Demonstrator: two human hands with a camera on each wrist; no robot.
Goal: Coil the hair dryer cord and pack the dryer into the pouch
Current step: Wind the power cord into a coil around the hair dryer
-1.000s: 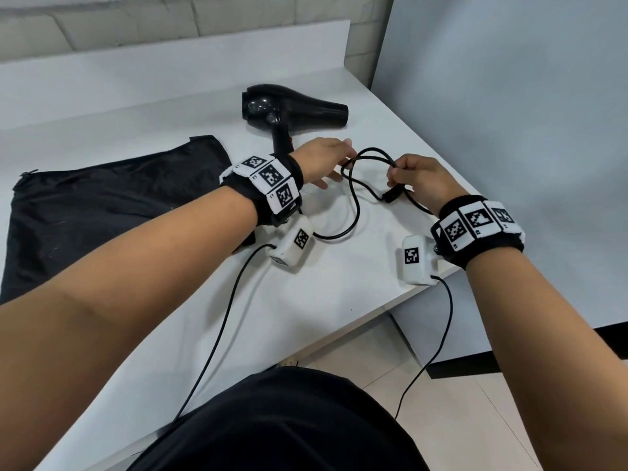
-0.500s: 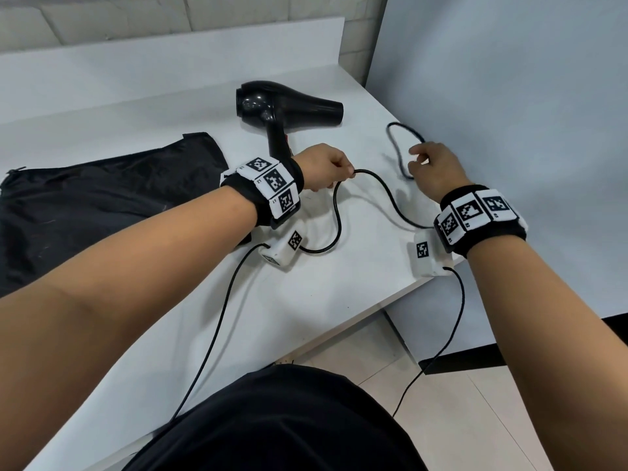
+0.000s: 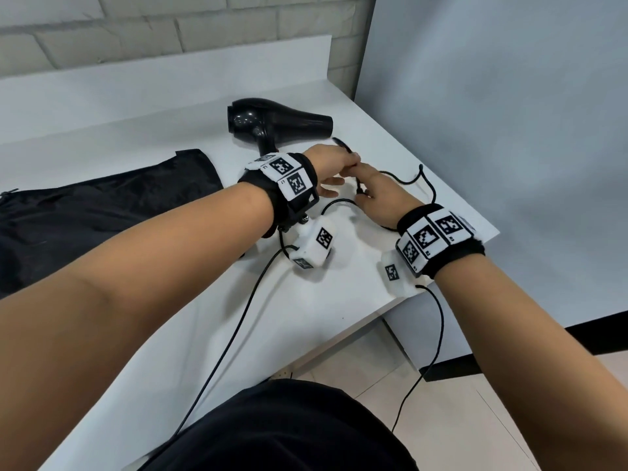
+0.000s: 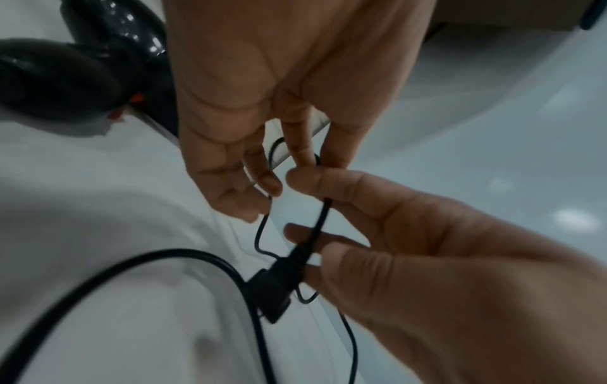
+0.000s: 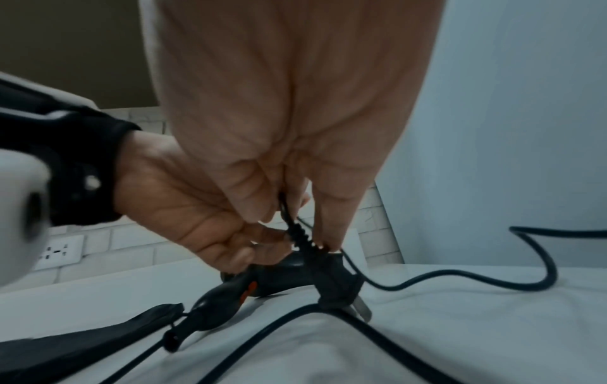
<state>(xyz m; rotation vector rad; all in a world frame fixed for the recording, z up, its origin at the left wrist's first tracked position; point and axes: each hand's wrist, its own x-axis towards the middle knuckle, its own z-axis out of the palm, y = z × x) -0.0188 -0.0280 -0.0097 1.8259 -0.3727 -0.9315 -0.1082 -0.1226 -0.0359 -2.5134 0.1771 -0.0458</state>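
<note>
We are mid-coil: our right hand [image 3: 377, 192] pinches the cord [image 5: 459, 282] at its plug [image 5: 338, 283], our left hand [image 3: 331, 166] pinches a loop. The dryer [image 3: 272, 122] lies on the table [image 3: 170, 300], the pouch [image 3: 102, 212] left. Next, probably gathering remaining slack.

My hands [image 3: 343, 171] meet over the right part of the worktop [image 3: 170, 300], hemmed by loose cord [image 3: 401, 180] looping to their right and under my wrists. Just beyond them the hair dryer [image 3: 272, 125] lies across the far side, its handle pointing toward my left wrist. The black pouch [image 3: 102, 205] covers the left stretch. Bare worktop lies open on the near side, crossed only by a thin cable [image 3: 238, 331]. The worktop's right edge [image 3: 441, 171] runs close beside my right hand [image 3: 380, 195].
</note>
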